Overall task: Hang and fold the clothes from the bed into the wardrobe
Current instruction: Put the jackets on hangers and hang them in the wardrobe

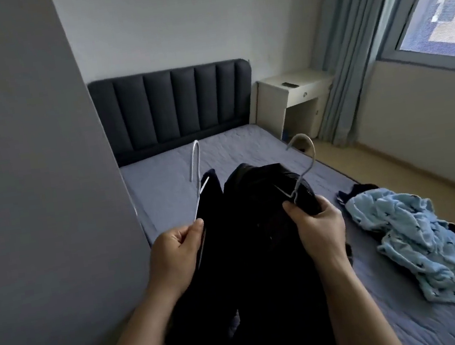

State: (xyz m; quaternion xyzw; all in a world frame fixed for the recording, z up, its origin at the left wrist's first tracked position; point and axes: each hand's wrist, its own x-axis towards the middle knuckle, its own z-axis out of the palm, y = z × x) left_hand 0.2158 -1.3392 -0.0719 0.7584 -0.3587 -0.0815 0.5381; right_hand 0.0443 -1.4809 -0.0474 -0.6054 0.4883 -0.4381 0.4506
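I hold two dark garments on silver wire hangers above the bed (163, 175). My left hand (173, 254) pinches the left hanger (196, 173), whose hook points up, with a dark garment (210, 203) draped from it. My right hand (317, 230) grips the shoulder of a second hanger (303, 162) carrying a black garment (262, 225) that hangs down between my forearms. On the bed to the right lies a crumpled light blue patterned garment (420, 242) over some dark clothing (347, 194).
A grey panel or wall (34, 183) stands close on my left. The dark padded headboard (174, 107) is at the far end, with a white bedside table (289, 100) beside it. Blue curtains (348, 46) and a window (439, 8) are at the right.
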